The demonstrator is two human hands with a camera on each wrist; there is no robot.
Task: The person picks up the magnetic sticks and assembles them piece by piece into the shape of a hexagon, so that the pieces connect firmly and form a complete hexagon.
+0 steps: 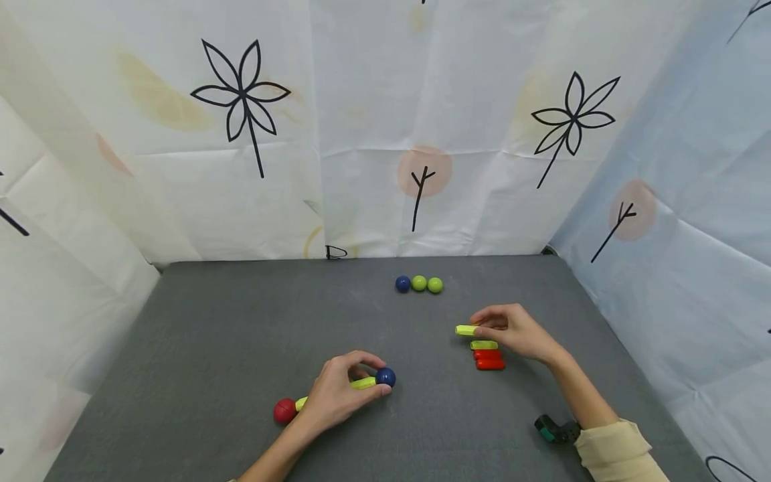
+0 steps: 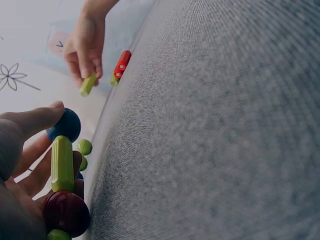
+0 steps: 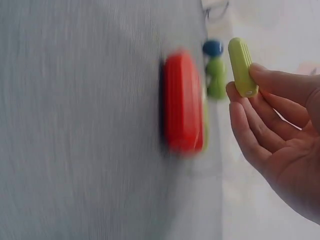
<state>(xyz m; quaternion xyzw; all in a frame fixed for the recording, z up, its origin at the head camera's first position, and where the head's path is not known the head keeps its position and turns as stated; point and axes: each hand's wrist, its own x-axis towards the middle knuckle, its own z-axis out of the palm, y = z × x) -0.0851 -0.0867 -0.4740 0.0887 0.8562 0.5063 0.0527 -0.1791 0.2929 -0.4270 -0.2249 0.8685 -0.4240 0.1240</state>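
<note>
My left hand [image 1: 338,395] pinches a blue ball [image 1: 385,377] at the end of a chain of toy balls and rods. From that ball a yellow-green rod [image 2: 62,162] runs to a dark red ball [image 2: 66,214], and another yellow-green rod follows it. In the head view a red ball [image 1: 285,411] forms the chain's far end; the hand covers the middle. With thumb and fingertips my right hand [image 1: 518,331] holds a loose yellow-green ribbed rod [image 3: 242,67] above the table. Just below lie a yellow-green rod [image 1: 484,345] and two red rods [image 1: 490,365], side by side.
Toward the back of the grey table [image 1: 241,321] a blue ball [image 1: 403,284] and two green balls [image 1: 427,284] sit in a row. A dark tracker-like device [image 1: 557,430] is at the right sleeve. Patterned white cloth [image 1: 373,100] encloses the back and sides.
</note>
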